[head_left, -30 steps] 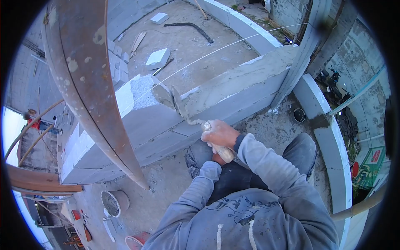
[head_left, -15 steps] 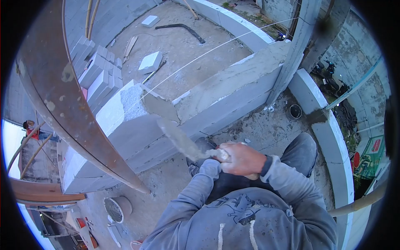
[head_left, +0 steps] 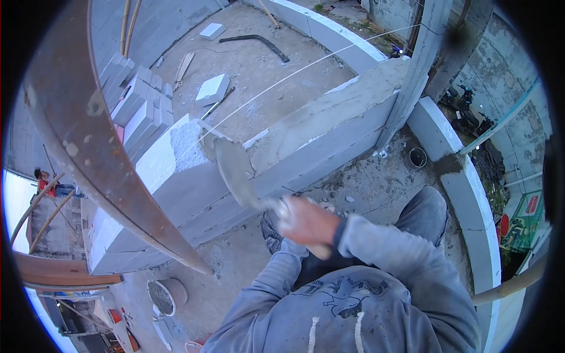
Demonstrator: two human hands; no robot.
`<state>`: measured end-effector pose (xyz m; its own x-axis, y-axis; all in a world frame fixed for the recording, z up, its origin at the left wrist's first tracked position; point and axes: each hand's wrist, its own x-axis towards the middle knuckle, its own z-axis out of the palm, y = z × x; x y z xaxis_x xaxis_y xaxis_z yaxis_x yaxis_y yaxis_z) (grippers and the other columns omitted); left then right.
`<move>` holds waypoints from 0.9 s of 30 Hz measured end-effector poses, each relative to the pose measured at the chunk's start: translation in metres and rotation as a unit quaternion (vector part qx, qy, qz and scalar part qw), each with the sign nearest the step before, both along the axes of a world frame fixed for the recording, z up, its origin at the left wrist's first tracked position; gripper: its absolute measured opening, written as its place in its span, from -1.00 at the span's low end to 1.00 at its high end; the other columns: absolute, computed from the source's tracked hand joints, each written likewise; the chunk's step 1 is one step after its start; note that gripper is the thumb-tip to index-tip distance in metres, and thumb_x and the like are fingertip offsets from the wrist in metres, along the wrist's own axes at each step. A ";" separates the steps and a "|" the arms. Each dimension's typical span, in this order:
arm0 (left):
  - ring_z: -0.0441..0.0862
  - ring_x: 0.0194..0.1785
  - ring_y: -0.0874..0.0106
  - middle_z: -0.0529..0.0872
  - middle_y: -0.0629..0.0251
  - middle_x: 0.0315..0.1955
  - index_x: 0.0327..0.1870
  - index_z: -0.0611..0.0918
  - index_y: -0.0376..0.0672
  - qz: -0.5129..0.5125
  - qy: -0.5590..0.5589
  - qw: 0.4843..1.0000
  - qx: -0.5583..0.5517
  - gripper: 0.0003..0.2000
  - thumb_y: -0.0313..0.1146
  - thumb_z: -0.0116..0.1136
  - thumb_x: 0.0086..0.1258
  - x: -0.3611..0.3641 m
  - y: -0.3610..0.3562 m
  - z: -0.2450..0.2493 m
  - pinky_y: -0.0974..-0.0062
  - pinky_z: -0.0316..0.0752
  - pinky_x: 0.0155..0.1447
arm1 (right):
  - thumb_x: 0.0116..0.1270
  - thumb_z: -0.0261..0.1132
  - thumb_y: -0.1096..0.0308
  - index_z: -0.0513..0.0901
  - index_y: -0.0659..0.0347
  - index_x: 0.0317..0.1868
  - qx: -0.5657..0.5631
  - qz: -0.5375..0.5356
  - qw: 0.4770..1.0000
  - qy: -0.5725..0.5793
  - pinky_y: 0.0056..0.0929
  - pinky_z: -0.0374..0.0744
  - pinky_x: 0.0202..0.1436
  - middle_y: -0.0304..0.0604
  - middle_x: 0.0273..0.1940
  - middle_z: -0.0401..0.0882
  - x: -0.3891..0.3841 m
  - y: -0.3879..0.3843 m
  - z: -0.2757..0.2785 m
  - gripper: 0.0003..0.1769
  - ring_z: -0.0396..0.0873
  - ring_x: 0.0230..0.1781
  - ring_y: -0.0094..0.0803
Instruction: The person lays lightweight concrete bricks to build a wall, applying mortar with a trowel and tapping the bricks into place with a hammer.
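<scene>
My right hand (head_left: 311,220) is wrapped round the handle of a trowel (head_left: 234,172), whose wooden end shows below the fist. The grey, mortar-smeared blade reaches up and left to the wall's top edge, over a patch of mortar (head_left: 209,143). That patch lies at the end of a longer mortar bed (head_left: 329,112) along the low block wall (head_left: 318,156). My left sleeve (head_left: 282,262) runs up beneath the right hand. The left hand is mostly hidden there; a bit of pale, blurred shape shows beyond the right knuckles, and its fingers cannot be made out.
A taut string (head_left: 306,69) crosses above the wall. A curved rusty beam (head_left: 112,147) cuts across the left. A mortar bucket (head_left: 166,296) stands lower left, a black bucket (head_left: 416,157) at right. Stacked blocks (head_left: 138,100) lie behind the wall. A person (head_left: 50,183) sits far left.
My right hand has moved left and slightly up with the trowel, apart from where the two hands met. The trowel blade has turned more upright at the wall's edge.
</scene>
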<state>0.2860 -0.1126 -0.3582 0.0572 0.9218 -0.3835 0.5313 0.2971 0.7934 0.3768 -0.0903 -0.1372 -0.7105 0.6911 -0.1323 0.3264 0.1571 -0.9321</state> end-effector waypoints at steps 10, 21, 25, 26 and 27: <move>0.65 -0.13 0.26 0.69 0.11 -0.25 -0.06 0.61 -0.15 -0.034 0.036 0.998 0.025 -0.62 -0.03 0.04 0.33 0.001 0.001 0.001 0.34 0.47 -0.04 | 0.17 0.24 0.30 0.44 0.26 -0.31 -0.343 0.067 0.913 0.209 -0.43 0.52 -0.42 -0.19 -0.50 0.49 0.039 0.009 -0.013 -0.79 0.53 -0.54 -0.46; 0.65 -0.11 0.34 0.70 0.20 -0.23 0.05 0.56 -0.11 -0.036 -0.004 0.999 0.005 -0.58 0.01 0.01 0.34 -0.012 -0.016 0.007 0.44 0.47 0.00 | 0.18 0.23 0.22 0.48 0.17 -0.41 -0.575 0.071 0.689 0.436 -0.30 0.56 -0.49 -0.24 -0.58 0.43 -0.142 -0.005 -0.014 -0.80 0.51 -0.63 -0.37; 0.65 -0.10 0.29 0.70 0.18 -0.21 0.04 0.57 -0.08 -0.016 -0.023 1.000 0.001 -0.58 0.02 0.02 0.34 -0.015 -0.026 -0.001 0.42 0.48 -0.02 | 0.19 0.18 0.23 0.46 0.17 -0.47 -0.539 0.103 0.740 0.389 -0.33 0.54 -0.51 -0.22 -0.59 0.43 -0.129 -0.021 -0.034 -0.79 0.51 -0.64 -0.37; 0.65 -0.11 0.27 0.70 0.18 -0.20 0.02 0.58 -0.07 -0.020 0.009 1.000 0.003 -0.59 0.02 0.03 0.34 -0.013 -0.026 -0.003 0.41 0.48 -0.02 | 0.19 0.16 0.23 0.46 0.17 -0.52 -0.497 0.131 0.780 0.357 -0.34 0.52 -0.55 -0.21 -0.60 0.44 -0.117 -0.025 -0.043 -0.78 0.51 -0.67 -0.36; 0.65 -0.11 0.25 0.69 0.19 -0.20 0.01 0.59 -0.06 -0.023 0.042 0.999 0.006 -0.60 0.02 0.04 0.33 -0.012 -0.023 -0.004 0.40 0.48 -0.03 | 0.18 0.16 0.23 0.46 0.17 -0.54 -0.464 0.145 0.794 0.365 -0.36 0.51 -0.56 -0.21 -0.62 0.45 -0.096 -0.034 -0.043 -0.78 0.51 -0.67 -0.37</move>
